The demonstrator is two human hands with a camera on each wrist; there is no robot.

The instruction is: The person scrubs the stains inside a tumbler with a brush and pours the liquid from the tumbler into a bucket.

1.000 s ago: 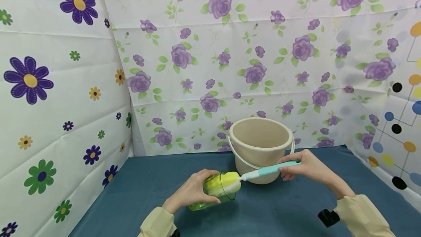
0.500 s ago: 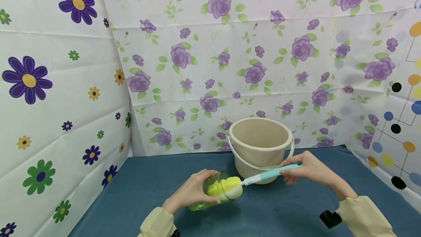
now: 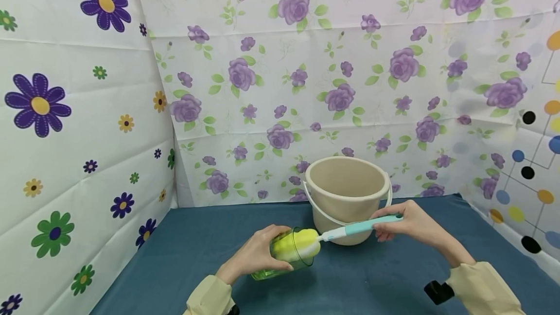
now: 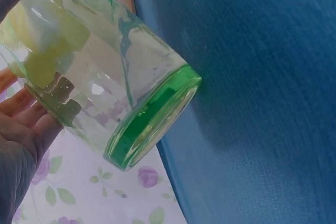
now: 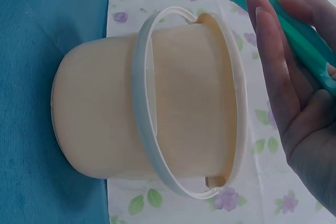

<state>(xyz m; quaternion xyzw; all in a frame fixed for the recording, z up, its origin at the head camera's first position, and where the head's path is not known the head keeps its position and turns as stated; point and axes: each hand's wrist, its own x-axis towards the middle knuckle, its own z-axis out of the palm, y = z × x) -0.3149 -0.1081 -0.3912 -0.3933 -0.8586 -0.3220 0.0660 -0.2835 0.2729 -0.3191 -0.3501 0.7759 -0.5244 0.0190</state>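
Note:
My left hand (image 3: 259, 253) grips a clear green-tinted glass (image 4: 100, 85), tilted on its side with its mouth to the right and its thick green base low. Inside the glass mouth sits the yellow sponge head (image 3: 302, 243) of a bottle brush, part of it showing past the rim. The brush's turquoise and white handle (image 3: 360, 227) slants up to the right. My right hand (image 3: 400, 222) pinches that handle near its end, thumb and fingers on either side, as the right wrist view (image 5: 296, 51) also shows.
A cream bucket (image 3: 323, 210) with a white bail handle (image 5: 144, 93) stands behind the brush, near the back edge of the blue-covered table (image 3: 210, 237). Flower-printed sheets (image 3: 280, 86) hang at the back and left, and a dotted sheet (image 3: 533, 174) at the right.
The sponge head slid a little out of the glass toward the right, then back in. My right hand shifted slightly with the handle; the glass and left hand stayed almost still.

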